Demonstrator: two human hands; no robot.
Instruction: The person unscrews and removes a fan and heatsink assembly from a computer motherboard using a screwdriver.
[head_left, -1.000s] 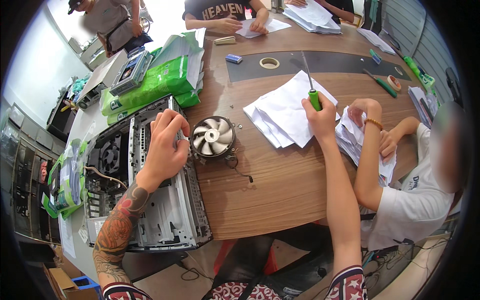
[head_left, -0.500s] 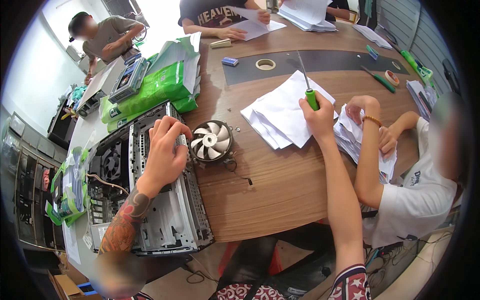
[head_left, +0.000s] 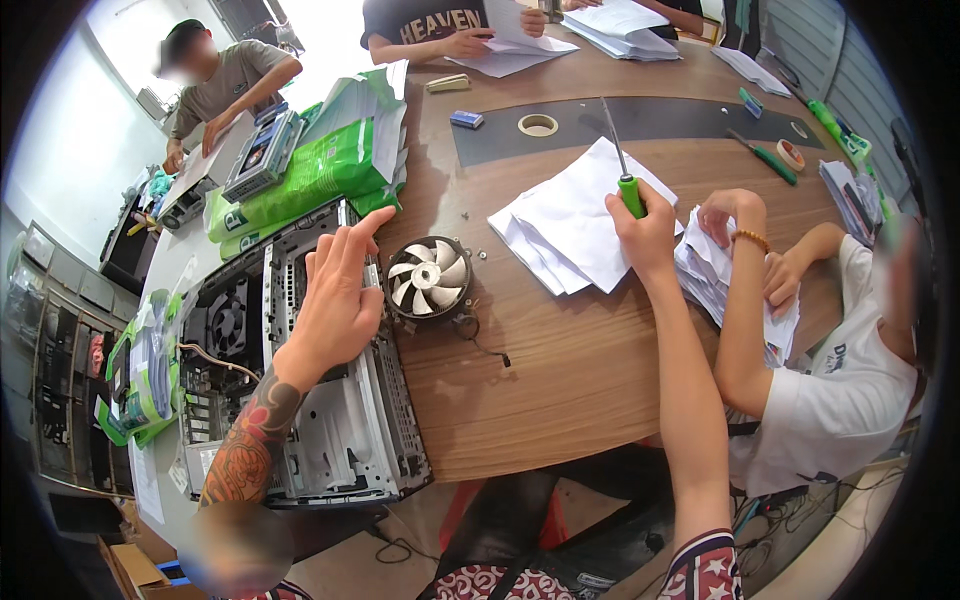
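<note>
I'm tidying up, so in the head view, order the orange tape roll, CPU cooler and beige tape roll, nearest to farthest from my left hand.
1. CPU cooler: just to the right.
2. Beige tape roll: forward right, on the dark strip.
3. Orange tape roll: far right.

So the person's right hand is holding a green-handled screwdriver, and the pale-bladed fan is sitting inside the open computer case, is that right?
Not quite: the pale-bladed fan is not inside the open computer case. The head view shows it on the wooden table, to the right of the case. The right hand is indeed holding a green-handled screwdriver.
</note>
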